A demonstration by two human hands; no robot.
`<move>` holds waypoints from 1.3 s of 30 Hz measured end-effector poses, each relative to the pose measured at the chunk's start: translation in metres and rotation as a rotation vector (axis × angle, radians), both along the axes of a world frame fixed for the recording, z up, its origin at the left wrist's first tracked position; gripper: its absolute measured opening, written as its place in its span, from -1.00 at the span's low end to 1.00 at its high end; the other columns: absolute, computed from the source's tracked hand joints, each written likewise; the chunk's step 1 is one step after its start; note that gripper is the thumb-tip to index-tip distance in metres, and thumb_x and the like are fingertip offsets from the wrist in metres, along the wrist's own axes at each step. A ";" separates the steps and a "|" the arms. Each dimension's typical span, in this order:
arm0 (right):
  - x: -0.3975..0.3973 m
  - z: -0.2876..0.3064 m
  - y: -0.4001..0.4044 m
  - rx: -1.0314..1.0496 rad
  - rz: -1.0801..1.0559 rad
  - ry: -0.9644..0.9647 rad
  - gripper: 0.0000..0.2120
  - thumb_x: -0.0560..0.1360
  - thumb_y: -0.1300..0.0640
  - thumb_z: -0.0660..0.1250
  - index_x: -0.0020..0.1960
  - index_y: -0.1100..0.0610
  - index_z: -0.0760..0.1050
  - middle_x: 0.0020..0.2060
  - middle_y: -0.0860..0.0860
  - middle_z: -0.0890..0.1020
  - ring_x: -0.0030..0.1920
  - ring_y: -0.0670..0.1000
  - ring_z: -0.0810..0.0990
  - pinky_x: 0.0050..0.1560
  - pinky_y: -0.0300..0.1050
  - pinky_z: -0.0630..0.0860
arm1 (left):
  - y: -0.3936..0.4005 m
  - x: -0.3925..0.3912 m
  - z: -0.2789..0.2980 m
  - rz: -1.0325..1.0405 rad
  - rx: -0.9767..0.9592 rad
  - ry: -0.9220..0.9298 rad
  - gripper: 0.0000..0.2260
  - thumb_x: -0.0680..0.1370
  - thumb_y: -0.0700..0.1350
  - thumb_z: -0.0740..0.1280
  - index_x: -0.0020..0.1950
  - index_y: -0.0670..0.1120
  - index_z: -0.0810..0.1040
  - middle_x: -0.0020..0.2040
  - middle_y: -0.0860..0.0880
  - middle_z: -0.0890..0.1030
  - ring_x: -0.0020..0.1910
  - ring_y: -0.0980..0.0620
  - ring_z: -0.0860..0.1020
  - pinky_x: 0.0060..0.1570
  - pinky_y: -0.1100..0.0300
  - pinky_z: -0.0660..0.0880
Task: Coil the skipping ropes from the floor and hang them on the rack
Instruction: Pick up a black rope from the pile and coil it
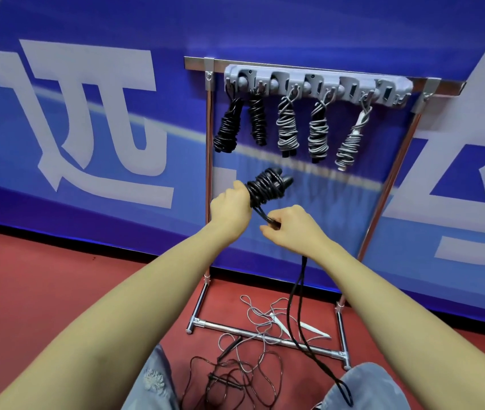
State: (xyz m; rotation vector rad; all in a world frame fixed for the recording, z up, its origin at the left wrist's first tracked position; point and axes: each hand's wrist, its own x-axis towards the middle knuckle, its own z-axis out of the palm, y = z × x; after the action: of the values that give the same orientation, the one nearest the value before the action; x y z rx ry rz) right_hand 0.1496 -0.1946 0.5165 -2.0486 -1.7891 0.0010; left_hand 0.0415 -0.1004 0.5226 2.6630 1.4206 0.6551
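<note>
Both arms outstretched: the left hand grips a half-coiled black skipping rope; at its 4 o'clock, the right hand pinches the rope's trailing strand.

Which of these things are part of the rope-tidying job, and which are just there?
Part of the job:
- black rope, half coiled, held by left hand
- its loose end, pinched by right hand
- rack with five coiled ropes hung
- grey rope and another black rope, loose on the floor

Just there:
- blue banner
- red floor
</note>
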 end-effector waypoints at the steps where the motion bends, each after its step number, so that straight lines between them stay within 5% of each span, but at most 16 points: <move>1: -0.001 0.002 -0.001 -0.014 0.021 -0.067 -0.67 0.45 0.13 0.28 -0.40 0.15 0.22 -0.52 0.03 0.28 -0.40 0.06 0.21 -0.40 -0.12 0.17 | 0.000 -0.001 -0.001 0.002 0.060 0.112 -0.87 0.54 -0.30 0.21 0.06 -0.19 0.32 -0.02 -0.16 0.59 -0.06 -0.21 0.58 -0.33 0.13 0.31; 6: 0.001 0.010 0.006 0.021 0.125 -0.461 -0.91 0.43 0.20 0.22 -0.16 0.15 0.49 -0.25 0.03 0.56 -0.28 0.15 0.49 -0.38 -0.14 0.19 | 0.000 -0.002 0.001 -0.075 0.232 0.474 -0.74 0.47 -0.37 0.25 0.13 -0.18 0.40 -0.06 -0.02 0.59 -0.07 -0.09 0.60 -0.42 0.22 0.19; 8: 0.000 0.010 0.008 0.138 0.159 -0.528 -0.87 0.40 0.25 0.21 -0.15 0.16 0.53 -0.29 0.02 0.56 -0.46 0.11 0.41 -0.49 -0.23 0.05 | 0.003 -0.004 0.004 -0.126 0.285 0.530 -0.78 0.50 -0.32 0.24 0.12 -0.14 0.43 -0.13 0.02 0.56 -0.11 -0.08 0.58 -0.46 0.23 0.13; 11: -0.009 0.009 0.006 0.283 0.129 -0.463 -0.75 0.37 0.20 0.07 -0.15 0.18 0.52 -0.29 0.04 0.53 -0.54 0.08 0.21 -0.53 -0.28 -0.08 | 0.006 -0.009 0.006 -0.211 0.347 0.561 -0.88 0.52 -0.27 0.23 -0.04 -0.05 0.39 -0.05 -0.02 0.61 -0.08 -0.08 0.60 -0.45 0.23 0.16; 13: -0.012 0.003 0.007 0.236 -0.030 -0.344 -0.74 0.46 0.21 0.10 0.05 0.21 0.49 -0.04 0.07 0.52 -0.39 0.20 0.43 -0.48 -0.11 0.21 | 0.008 -0.013 0.005 -0.233 0.381 0.549 -0.88 0.52 -0.28 0.22 -0.05 -0.07 0.37 -0.05 -0.04 0.61 -0.08 -0.10 0.59 -0.36 0.18 0.26; 15: -0.013 0.006 0.008 0.124 -0.120 -0.166 -0.76 0.52 0.22 0.14 0.13 0.17 0.48 0.08 0.04 0.51 -0.11 0.21 0.54 -0.22 -0.01 0.40 | 0.014 -0.016 0.004 -0.199 0.378 0.516 -0.90 0.53 -0.26 0.22 0.02 -0.11 0.45 -0.04 -0.05 0.57 -0.05 -0.11 0.55 -0.28 0.16 0.29; 19: -0.009 0.013 0.012 0.093 -0.109 0.028 -0.76 0.50 0.23 0.17 0.06 0.12 0.57 0.04 0.00 0.61 0.05 0.09 0.53 -0.08 -0.05 0.44 | 0.019 -0.023 0.005 -0.125 0.384 0.477 -0.93 0.53 -0.18 0.28 0.00 -0.11 0.52 -0.15 -0.03 0.35 -0.11 -0.10 0.49 -0.43 0.23 0.14; 22: -0.006 0.011 0.014 0.113 -0.117 0.221 -0.79 0.47 0.23 0.22 -0.04 0.02 0.59 -0.10 -0.05 0.65 -0.02 0.05 0.57 -0.08 -0.03 0.53 | 0.021 -0.027 0.007 -0.251 0.363 0.525 -0.89 0.53 -0.23 0.24 0.03 -0.14 0.51 -0.07 -0.07 0.48 -0.08 -0.13 0.53 -0.34 0.17 0.27; 24: -0.005 0.011 0.016 0.184 -0.146 0.428 -0.85 0.48 0.24 0.29 -0.10 0.04 0.59 -0.20 -0.03 0.63 -0.15 0.08 0.61 -0.24 0.03 0.62 | 0.022 -0.030 0.009 -0.432 0.509 0.450 -0.88 0.37 -0.30 0.40 -0.14 -0.15 0.54 -0.22 -0.08 0.54 -0.27 -0.13 0.55 -0.40 0.21 0.28; 27: 0.000 0.019 0.020 0.175 -0.203 0.512 -0.84 0.47 0.09 0.43 -0.18 0.18 0.59 -0.40 0.05 0.54 -0.42 0.09 0.50 -0.47 -0.05 0.56 | 0.028 -0.036 0.006 -0.644 0.645 0.356 -0.66 -0.01 -0.37 0.54 -0.48 -0.13 0.42 -0.54 -0.04 0.38 -0.63 -0.02 0.29 -0.53 0.32 0.16; 32: 0.010 0.022 0.027 0.120 -0.219 0.472 -0.65 0.47 -0.02 0.42 -0.35 0.19 0.47 -0.50 0.01 0.39 -0.45 0.01 0.31 -0.36 -0.15 0.30 | 0.032 -0.040 0.002 -0.806 0.685 0.131 -0.76 0.23 -0.33 0.45 -0.39 -0.16 0.39 -0.47 -0.08 0.38 -0.54 -0.05 0.32 -0.56 0.21 0.31; 34: 0.012 0.019 0.025 0.133 -0.200 0.508 -0.61 0.51 0.05 0.39 -0.42 0.15 0.38 -0.50 0.02 0.34 -0.47 -0.04 0.39 -0.40 -0.17 0.24 | 0.031 -0.042 0.001 -0.776 0.575 -0.066 -0.86 0.36 -0.16 0.30 -0.34 -0.18 0.40 -0.45 -0.08 0.41 -0.51 -0.08 0.37 -0.59 0.14 0.38; 35: 0.014 0.017 0.025 0.150 -0.200 0.522 -0.60 0.52 0.14 0.37 -0.43 0.12 0.31 -0.48 0.03 0.32 -0.19 -0.13 0.59 -0.39 -0.17 0.25 | 0.026 -0.042 0.003 -0.721 0.493 -0.165 -0.81 0.38 -0.06 0.25 -0.31 -0.19 0.42 -0.45 -0.08 0.44 -0.50 -0.10 0.39 -0.58 0.12 0.41; 36: 0.013 0.016 0.025 0.161 -0.213 0.549 -0.63 0.52 0.23 0.33 -0.41 0.11 0.29 -0.45 0.04 0.35 -0.33 -0.06 0.12 -0.37 -0.17 0.32 | 0.020 -0.041 0.005 -0.650 0.403 -0.245 -0.73 0.37 0.03 0.23 -0.26 -0.20 0.44 -0.44 -0.07 0.48 -0.48 -0.13 0.43 -0.53 0.10 0.44; 37: 0.012 0.014 0.025 0.155 -0.228 0.539 -0.71 0.52 0.26 0.30 -0.35 0.13 0.35 -0.39 0.06 0.44 -0.35 0.03 0.47 -0.29 -0.13 0.45 | 0.013 -0.038 0.009 -0.555 0.294 -0.303 -0.67 0.36 0.09 0.25 -0.19 -0.19 0.47 -0.40 -0.08 0.53 -0.42 -0.16 0.47 -0.45 0.08 0.47; 39: 0.010 0.014 0.026 0.130 -0.265 0.399 -0.80 0.54 0.13 0.25 -0.19 0.23 0.49 -0.25 0.15 0.59 -0.21 0.21 0.55 -0.17 0.01 0.52 | -0.001 -0.030 0.017 -0.365 0.054 -0.399 -0.66 0.39 0.11 0.30 -0.03 -0.13 0.44 -0.32 -0.05 0.56 -0.24 -0.22 0.52 -0.26 0.01 0.49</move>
State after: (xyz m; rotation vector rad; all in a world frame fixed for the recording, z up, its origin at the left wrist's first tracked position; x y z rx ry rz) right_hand 0.1591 -0.1683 0.5301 -2.0070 -1.2420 0.1966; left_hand 0.0115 -0.1012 0.5399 2.5322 0.8026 1.1076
